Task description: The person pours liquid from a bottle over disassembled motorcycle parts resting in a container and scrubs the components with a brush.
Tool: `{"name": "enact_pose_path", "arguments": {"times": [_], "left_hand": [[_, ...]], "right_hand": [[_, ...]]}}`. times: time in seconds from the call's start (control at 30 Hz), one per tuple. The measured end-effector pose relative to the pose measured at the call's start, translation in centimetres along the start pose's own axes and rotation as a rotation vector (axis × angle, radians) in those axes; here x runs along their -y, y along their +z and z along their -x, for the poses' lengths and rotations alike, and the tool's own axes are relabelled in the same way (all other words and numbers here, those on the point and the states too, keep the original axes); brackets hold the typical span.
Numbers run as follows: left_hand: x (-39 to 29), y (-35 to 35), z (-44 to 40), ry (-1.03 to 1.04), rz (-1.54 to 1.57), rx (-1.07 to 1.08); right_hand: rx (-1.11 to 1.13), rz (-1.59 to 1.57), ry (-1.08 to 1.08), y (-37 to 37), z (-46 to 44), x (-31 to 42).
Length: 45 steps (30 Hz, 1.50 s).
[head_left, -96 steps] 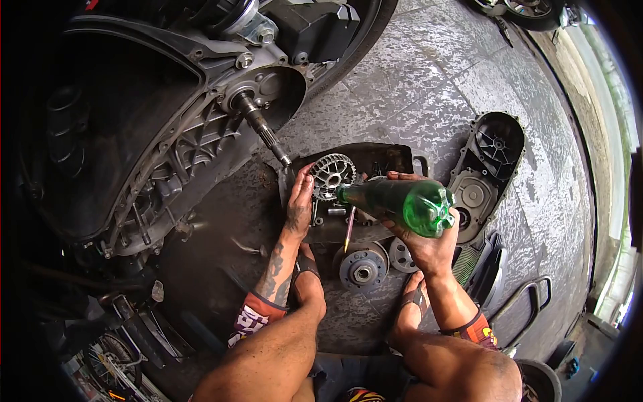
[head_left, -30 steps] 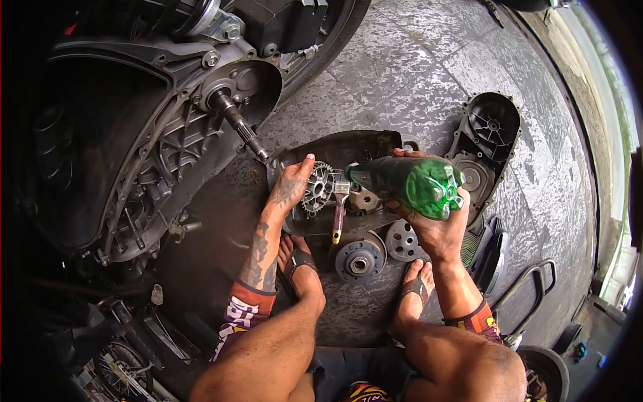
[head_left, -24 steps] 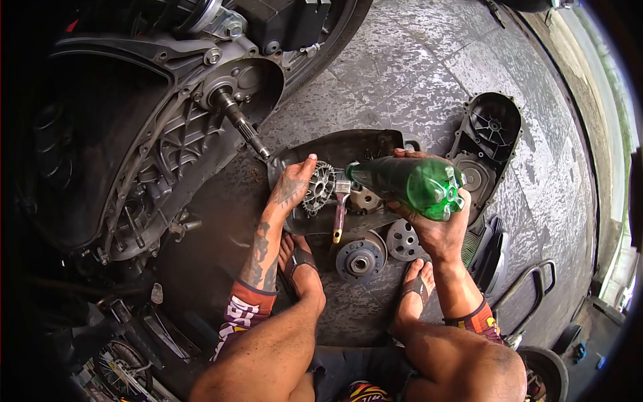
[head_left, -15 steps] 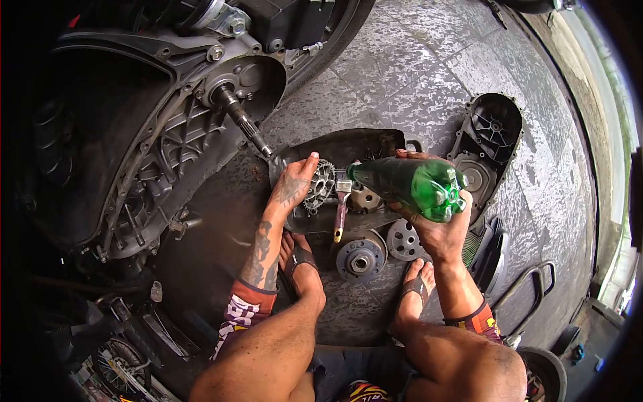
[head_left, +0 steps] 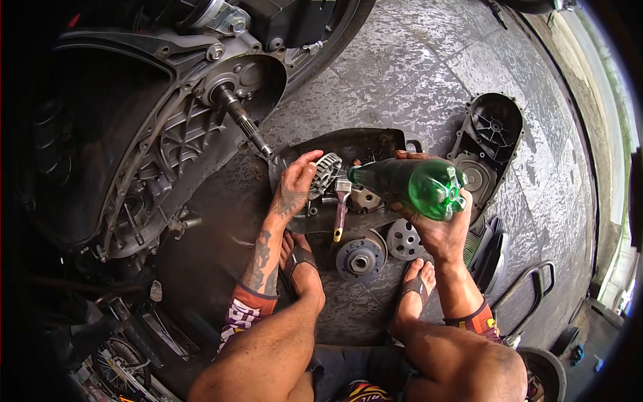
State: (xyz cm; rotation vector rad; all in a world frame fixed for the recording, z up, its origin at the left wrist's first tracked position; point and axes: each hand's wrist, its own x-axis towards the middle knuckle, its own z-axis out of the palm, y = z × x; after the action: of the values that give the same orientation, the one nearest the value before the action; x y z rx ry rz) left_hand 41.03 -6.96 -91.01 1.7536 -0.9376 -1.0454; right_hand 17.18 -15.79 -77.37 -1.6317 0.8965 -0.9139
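Observation:
My left hand (head_left: 295,182) grips a toothed metal disc (head_left: 325,175), which is tilted over the left part of a dark tray (head_left: 315,223). In my right hand (head_left: 441,231) lies a green plastic bottle (head_left: 412,184), held sideways with its neck toward the disc. A thin stream seems to leave the bottle's mouth toward the disc. Between bottle and disc, a brush (head_left: 340,211) rests on the tray with its handle over the near edge. A round metal part (head_left: 365,199) sits in the tray, partly hidden by the bottle.
An opened engine case (head_left: 181,144) with a splined shaft (head_left: 244,120) stands at the left. A clutch-like drum (head_left: 360,261) and a holed disc (head_left: 404,239) lie between my feet. A long metal cover (head_left: 492,134) is at the right, near a bent bar (head_left: 529,295).
My left hand has turned and raised the toothed disc, so its rim now shows more. The bottle has moved slightly right from the earliest frame; since then my right hand is nearly still.

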Motion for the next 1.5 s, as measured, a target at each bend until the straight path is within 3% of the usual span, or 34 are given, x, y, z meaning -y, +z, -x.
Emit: {"name": "enact_pose_path", "arguments": {"times": [0.07,0.2,0.3,0.37,0.4,0.47,0.53,0.63,0.73,1.0,1.27,1.5], "left_hand": [[0.8,0.1,0.1,0.172,0.108,-0.028],[0.6,-0.2,0.3,0.204,0.144,-0.007],[-0.6,-0.6,0.7,0.035,0.124,0.045],[-2.3,-0.7,1.2,0.090,-0.211,0.061],[-2.3,-0.4,1.3,0.090,-0.212,0.060],[-2.0,0.2,1.6,0.305,-0.315,0.007],[-1.6,0.4,1.7,0.301,-0.349,0.041],[-1.4,0.7,2.0,0.378,-0.491,0.082],[-0.9,1.2,2.2,0.473,-0.497,0.044],[-0.2,1.5,2.3,0.438,-0.456,0.077],[0.1,1.5,2.1,0.433,-0.202,0.078],[-0.2,1.2,1.7,0.477,-0.244,0.053]], "right_hand": [[0.005,0.014,-0.018,0.0,-0.2,0.1],[-0.004,-0.023,0.047,0.1,-0.2,0.7],[0.007,-0.005,0.016,0.1,-0.2,0.6],[-0.006,-0.029,0.006,0.0,-0.1,0.7],[-0.019,-0.053,-0.003,0.0,-0.1,0.8],[0.022,-0.038,0.001,-0.9,0.1,1.1],[0.064,-0.022,0.006,-1.2,0.0,1.4],[-0.043,-0.072,0.047,-1.0,-0.1,2.1],[-0.005,-0.062,0.065,-1.1,0.1,1.8],[0.031,-0.081,0.053,-1.1,0.0,2.2],[0.009,-0.125,0.071,-1.0,0.3,1.8],[-0.029,-0.186,0.107,-0.9,0.6,1.8]]}}
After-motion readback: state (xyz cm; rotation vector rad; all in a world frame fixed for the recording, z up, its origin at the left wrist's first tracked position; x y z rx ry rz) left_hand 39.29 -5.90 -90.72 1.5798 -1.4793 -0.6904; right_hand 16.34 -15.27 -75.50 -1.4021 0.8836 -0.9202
